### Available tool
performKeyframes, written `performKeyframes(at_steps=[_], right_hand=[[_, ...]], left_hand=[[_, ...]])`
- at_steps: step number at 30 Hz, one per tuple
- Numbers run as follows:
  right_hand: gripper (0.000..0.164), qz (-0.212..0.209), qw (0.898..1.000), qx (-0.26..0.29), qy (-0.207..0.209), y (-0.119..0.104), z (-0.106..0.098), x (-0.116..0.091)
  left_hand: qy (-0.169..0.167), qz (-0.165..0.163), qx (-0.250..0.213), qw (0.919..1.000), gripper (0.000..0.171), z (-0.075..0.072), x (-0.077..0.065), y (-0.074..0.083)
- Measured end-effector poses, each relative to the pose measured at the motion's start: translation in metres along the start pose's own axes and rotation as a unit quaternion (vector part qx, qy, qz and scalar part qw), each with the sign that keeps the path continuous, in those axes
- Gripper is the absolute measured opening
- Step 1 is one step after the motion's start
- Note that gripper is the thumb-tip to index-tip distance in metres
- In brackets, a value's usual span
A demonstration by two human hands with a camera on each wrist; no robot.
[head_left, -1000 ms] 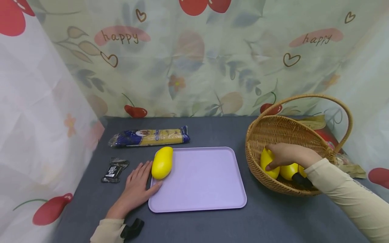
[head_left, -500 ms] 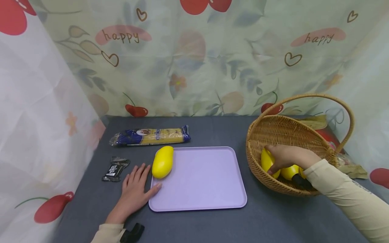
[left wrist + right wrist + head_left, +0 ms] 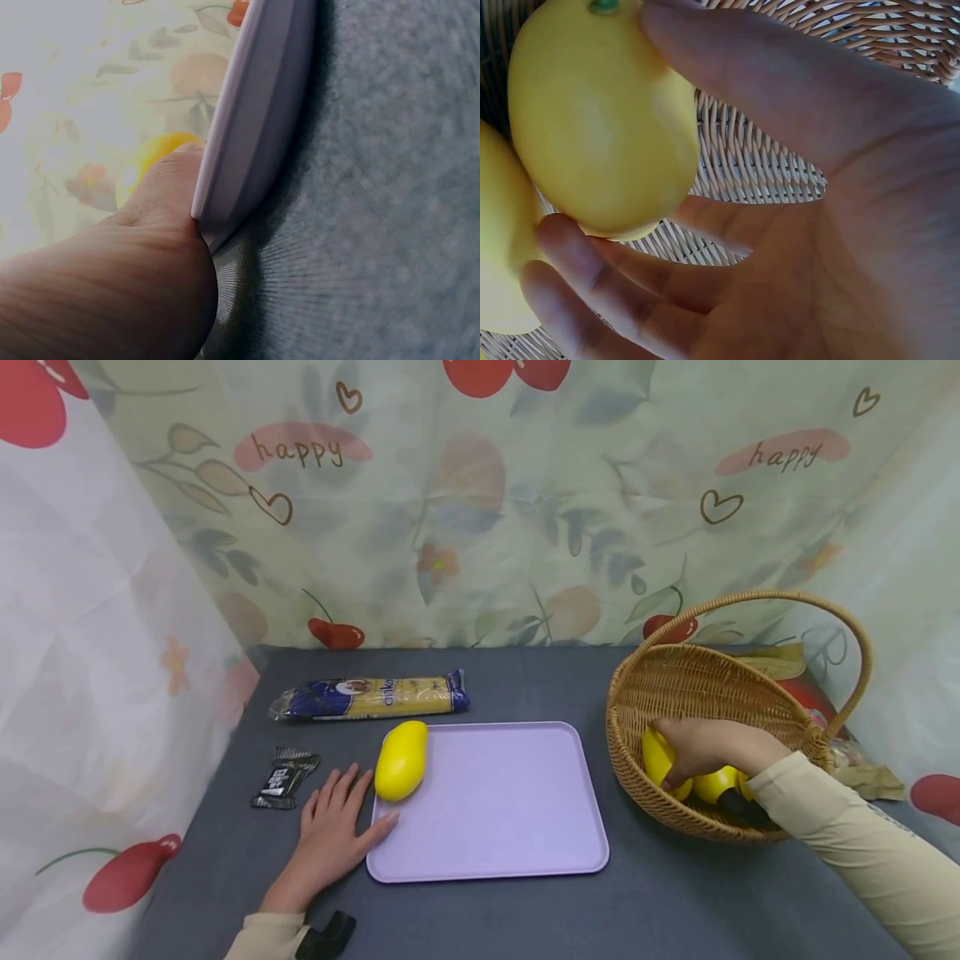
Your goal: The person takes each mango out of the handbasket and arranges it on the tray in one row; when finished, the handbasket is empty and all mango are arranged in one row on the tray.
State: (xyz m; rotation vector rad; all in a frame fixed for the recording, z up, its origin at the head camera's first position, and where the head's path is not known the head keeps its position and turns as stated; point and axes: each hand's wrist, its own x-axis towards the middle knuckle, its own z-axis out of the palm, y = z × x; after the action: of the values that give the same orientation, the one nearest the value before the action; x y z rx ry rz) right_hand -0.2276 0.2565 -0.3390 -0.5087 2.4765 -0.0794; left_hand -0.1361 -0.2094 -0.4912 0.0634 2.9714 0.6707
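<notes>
My left hand (image 3: 332, 827) lies with fingers spread on the cloth, its thumb over the left rim of the lilac tray (image 3: 495, 810). A yellow mango (image 3: 401, 762) rests on the tray's upper left corner, close to the fingertips. In the left wrist view the thumb (image 3: 172, 180) touches the tray's edge. Inside the wicker basket (image 3: 697, 681), my right hand (image 3: 716, 747) holds another yellow mango (image 3: 604, 112) between thumb and fingers; its green stem end shows in the right wrist view. Another mango (image 3: 499, 240) lies beside it, touching or nearly touching the fingertips.
A pack of spaghetti (image 3: 375, 697) lies behind the tray. To the left is a small black wrapped snack (image 3: 285, 778). The basket's tall handle (image 3: 795, 599) arches over the right side. Behind it, partly hidden packages (image 3: 806, 693) stand near the patterned curtain.
The right hand stays at the mango in the basket, its grip shifting only slightly. My left hand has slid a little to the left along the tray's edge.
</notes>
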Motion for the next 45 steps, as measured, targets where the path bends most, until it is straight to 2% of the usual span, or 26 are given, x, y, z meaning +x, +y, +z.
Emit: performKeyframes(at_steps=[10, 17, 27, 32, 36, 45], right_hand=[[0.084, 0.005, 1.0, -0.001, -0.018, -0.002, -0.001, -0.004], [0.084, -0.016, 1.0, -0.013, -0.002, 0.0, -0.003, -0.01], [0.088, -0.031, 0.998, 0.004, 0.049, 0.006, -0.011, -0.029], [0.086, -0.042, 0.995, 0.029, 0.09, 0.002, -0.015, -0.044], [0.084, -0.047, 0.991, 0.021, 0.124, 0.0, -0.018, -0.053], [0.084, -0.042, 0.985, 0.014, 0.166, -0.015, -0.027, -0.071]], left_hand=[[0.0, 0.001, -0.001, 1.0, 0.094, 0.0, -0.001, 0.001], [-0.003, 0.002, 0.003, 1.0, 0.096, 0.001, 0.0, 0.0], [-0.005, 0.002, 0.001, 1.0, 0.097, 0.001, 0.001, 0.0], [-0.005, 0.004, 0.001, 1.0, 0.097, -0.001, 0.0, -0.001], [-0.003, 0.007, 0.001, 1.0, 0.096, -0.001, 0.0, -0.001], [-0.002, 0.008, 0.001, 1.0, 0.094, 0.0, 0.0, -0.001]])
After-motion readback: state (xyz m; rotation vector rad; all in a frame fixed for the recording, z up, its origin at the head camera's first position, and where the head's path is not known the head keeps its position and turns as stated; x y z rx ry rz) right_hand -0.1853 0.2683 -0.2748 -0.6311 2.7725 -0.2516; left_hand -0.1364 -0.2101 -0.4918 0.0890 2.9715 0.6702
